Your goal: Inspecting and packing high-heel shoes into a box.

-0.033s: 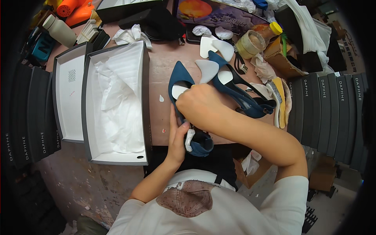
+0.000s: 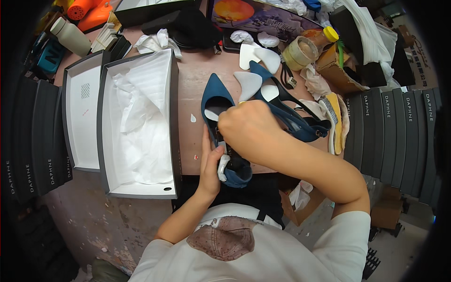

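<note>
The left grip (image 2: 210, 171) clasps the side of a pointed blue shoe (image 2: 215, 89) at the near edge of the tabletop (image 2: 190, 80), toe pointing away; the right grip (image 2: 246, 123) is curled over the shoe's opening, its fingertips hidden, so I cannot tell whether it pinches anything; a white piece (image 2: 211, 115) shows inside that opening; the step in hand looks like work within the shoe's front; the next move seems to call for steady left support and careful right fingers; a second blue shoe (image 2: 300, 133) lies to the right, beside a loose white insert (image 2: 248, 84).
</note>
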Available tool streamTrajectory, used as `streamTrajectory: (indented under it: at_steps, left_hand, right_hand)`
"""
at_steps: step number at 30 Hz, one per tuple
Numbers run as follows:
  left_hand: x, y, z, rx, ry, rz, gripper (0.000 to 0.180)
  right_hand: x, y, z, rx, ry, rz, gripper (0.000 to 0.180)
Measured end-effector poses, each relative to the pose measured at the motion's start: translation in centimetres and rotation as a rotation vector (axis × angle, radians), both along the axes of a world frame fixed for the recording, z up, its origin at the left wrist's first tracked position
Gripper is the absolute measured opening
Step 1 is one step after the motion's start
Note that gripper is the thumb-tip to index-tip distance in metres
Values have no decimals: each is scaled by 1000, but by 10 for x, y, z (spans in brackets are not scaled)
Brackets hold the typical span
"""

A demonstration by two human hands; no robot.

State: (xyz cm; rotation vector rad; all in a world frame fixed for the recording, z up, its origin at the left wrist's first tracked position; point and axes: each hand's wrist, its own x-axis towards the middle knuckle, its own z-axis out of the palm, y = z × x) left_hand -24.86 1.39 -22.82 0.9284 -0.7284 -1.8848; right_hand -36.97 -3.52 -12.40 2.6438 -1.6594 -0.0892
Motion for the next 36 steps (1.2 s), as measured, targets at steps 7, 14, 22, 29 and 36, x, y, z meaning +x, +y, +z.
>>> streamTrajectory:
  at_steps: [7,14,22,29,36]
  left_hand:
    - [-4,-2,-8,46,149,-56,62]
    - [-10,-2,-15,-22,47,-121,65]
    - [-10,70,23,-1284,15,-130,36]
    - [-124,35,15,116,261,-73,77]
    - [-153,14,9,242,349,32,77]
  right_hand:
    - [-78,-46,13,-283,244,-437,13]
    - [-98,-93,-50,364,38,-311,45]
    - [-182,-42,3,-262,-10,-308,46]
    - [-156,-30,-27,127,207,156,18]
    - [-150,-50,-63,96,369,371,9]
